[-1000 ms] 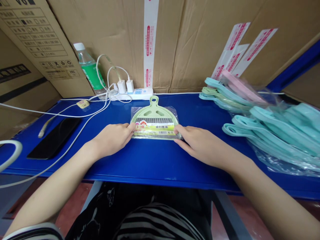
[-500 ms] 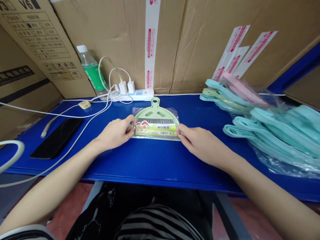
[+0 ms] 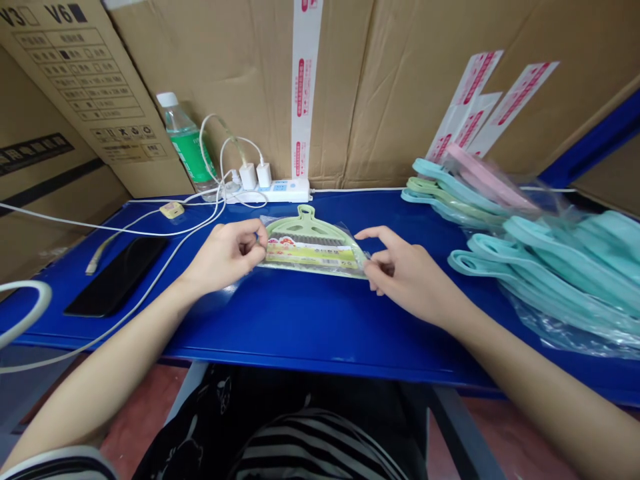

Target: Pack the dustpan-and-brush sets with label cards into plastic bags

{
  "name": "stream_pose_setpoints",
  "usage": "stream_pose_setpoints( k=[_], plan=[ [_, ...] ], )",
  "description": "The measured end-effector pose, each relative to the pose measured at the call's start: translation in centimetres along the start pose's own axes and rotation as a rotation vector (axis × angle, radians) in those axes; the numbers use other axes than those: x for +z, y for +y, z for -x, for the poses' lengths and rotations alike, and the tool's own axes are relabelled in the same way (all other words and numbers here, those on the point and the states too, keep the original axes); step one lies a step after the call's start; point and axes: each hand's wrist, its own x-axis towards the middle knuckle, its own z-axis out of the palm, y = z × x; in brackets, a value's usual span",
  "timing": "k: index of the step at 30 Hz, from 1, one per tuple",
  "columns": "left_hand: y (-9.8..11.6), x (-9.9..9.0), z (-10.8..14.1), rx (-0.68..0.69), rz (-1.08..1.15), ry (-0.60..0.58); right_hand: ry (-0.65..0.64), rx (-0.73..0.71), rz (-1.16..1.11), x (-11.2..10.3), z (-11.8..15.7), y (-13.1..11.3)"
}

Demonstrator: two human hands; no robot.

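Note:
A light green dustpan with a grey-bristled brush (image 3: 313, 230), wrapped in clear plastic with a yellow-green printed label (image 3: 320, 253), is in front of me with its handle pointing away. Its near edge looks slightly raised from the table. My left hand (image 3: 231, 252) is closed in a pinch on the left edge of the wrapped set. At the right corner, my right hand (image 3: 400, 270) has its index finger stretched out apart from the thumb. That thumb touches or nearly touches the corner, while the other fingers curl beneath.
Bagged dustpan sets in blue (image 3: 555, 273), green and pink are heaped on the right of the blue table (image 3: 310, 327). On the left are a black phone (image 3: 116, 277), white cables and a bottle (image 3: 190, 150). A power strip (image 3: 280, 191) lies before cardboard boxes (image 3: 240, 73).
The dustpan set has tilted, its near edge lifting and its handle coming slightly nearer. My right hand has loosened its pinch, with the index finger now extended. My left hand still pinches.

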Motion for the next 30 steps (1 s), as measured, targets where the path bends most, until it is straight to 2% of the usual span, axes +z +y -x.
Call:
stream_pose_setpoints(
  k=[3, 5, 10, 12, 17, 23, 27, 30],
  plan=[
    [0.0, -0.3, -0.1, -0.060, 0.106, -0.034, 0.000, 0.049, -0.157, 0.3, -0.3, 0.5],
    [0.0, -0.5, -0.1, -0.076, 0.136, -0.066, -0.046, 0.124, -0.309, 0.5, -0.6, 0.8],
    [0.1, -0.7, -0.1, -0.052, 0.127, -0.093, -0.158, 0.368, -0.654, 0.8, -1.2, 0.9],
    [0.2, -0.6, -0.1, -0.046, 0.127, -0.120, -0.193, 0.411, -0.739, 0.7, -1.3, 0.8],
    [0.1, -0.1, 0.0, 0.000, -0.078, -0.149, -0.208, 0.323, -0.884, 0.5, -1.3, 0.9],
    [0.0, 0.3, 0.2, 0.069, -0.437, -0.004, -0.215, 0.274, -0.889, 0.5, -1.4, 0.9],
    [0.2, 0.5, 0.4, 0.243, -0.466, 0.073, -0.196, 0.266, -0.874, 0.5, -1.4, 0.9],
    [0.2, 0.6, 0.5, 0.400, -0.471, 0.014, -0.207, 0.264, -0.857, 0.5, -1.3, 0.8]
  ],
)
